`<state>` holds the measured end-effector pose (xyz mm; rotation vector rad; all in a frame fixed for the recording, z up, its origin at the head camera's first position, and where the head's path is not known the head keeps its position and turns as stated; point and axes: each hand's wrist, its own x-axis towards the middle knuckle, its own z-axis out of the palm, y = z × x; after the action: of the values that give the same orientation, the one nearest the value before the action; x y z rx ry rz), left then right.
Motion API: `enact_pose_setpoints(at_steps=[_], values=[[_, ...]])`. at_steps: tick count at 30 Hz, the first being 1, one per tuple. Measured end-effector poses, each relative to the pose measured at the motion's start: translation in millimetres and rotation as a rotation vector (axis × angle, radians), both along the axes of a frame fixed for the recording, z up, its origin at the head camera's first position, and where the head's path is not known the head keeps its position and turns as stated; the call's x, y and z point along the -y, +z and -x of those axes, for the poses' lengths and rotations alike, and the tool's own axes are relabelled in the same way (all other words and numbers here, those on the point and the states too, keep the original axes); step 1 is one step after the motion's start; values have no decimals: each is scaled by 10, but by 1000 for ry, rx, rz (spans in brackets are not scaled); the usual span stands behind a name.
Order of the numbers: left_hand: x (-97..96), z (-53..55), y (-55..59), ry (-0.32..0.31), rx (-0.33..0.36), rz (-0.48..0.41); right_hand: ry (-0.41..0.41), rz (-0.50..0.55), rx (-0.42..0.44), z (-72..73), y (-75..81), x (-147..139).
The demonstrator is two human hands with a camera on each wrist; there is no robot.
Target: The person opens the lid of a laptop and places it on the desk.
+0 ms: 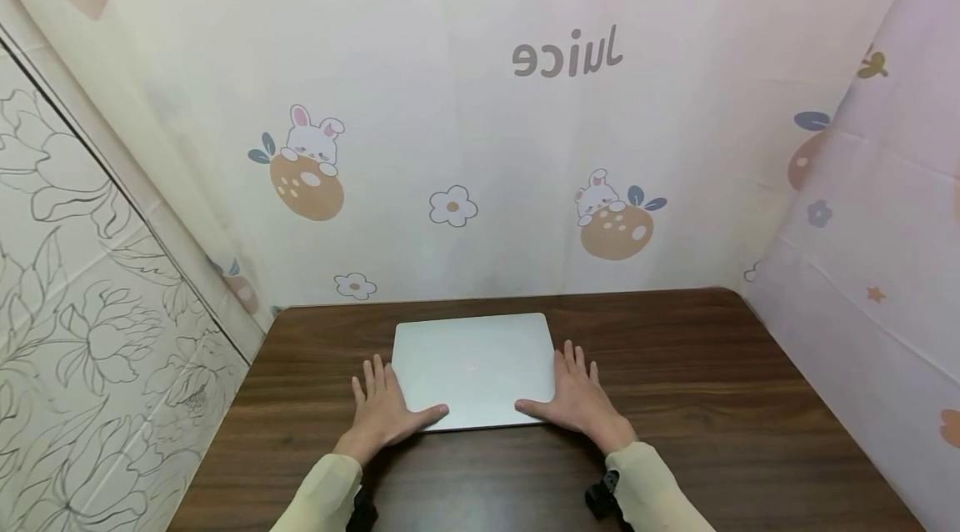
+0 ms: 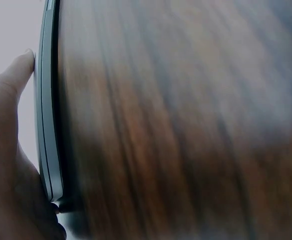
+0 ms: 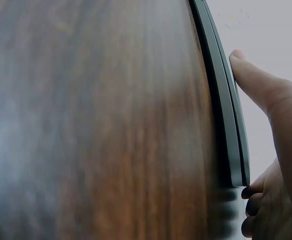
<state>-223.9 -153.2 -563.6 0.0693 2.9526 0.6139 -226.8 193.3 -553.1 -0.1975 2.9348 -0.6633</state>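
A closed silver laptop (image 1: 474, 369) lies flat on the dark wooden table, its near edge (image 2: 47, 115) facing me. My left hand (image 1: 381, 411) is at its left side, fingers straight and spread, with the thumb resting at the near edge of the lid. On the opposite side, my right hand (image 1: 581, 399) mirrors this, thumb over the near right part of the lid and fingers pointing away along the side. Both wrist views show a thumb at the laptop's front edge (image 3: 225, 100) and fingertips by its corner; the undersides of the fingers are hidden.
The brown wood-grain table (image 1: 675, 382) extends on all sides of the laptop. Behind it hangs a pale curtain (image 1: 480, 140) printed with rabbits and flowers. A white flower-patterned panel (image 1: 97, 332) stands at the left, and another printed curtain (image 1: 885, 265) at the right.
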Motion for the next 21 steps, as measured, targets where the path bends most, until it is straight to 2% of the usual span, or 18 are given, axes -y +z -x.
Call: enact_pose_setpoints(at_steps=[10, 21], values=[[-80, -21, 39, -3, -1, -7, -2, 3, 5, -30, 8, -81], [-178, 15, -6, -21, -19, 10, -10, -3, 1, -64, 24, -169]])
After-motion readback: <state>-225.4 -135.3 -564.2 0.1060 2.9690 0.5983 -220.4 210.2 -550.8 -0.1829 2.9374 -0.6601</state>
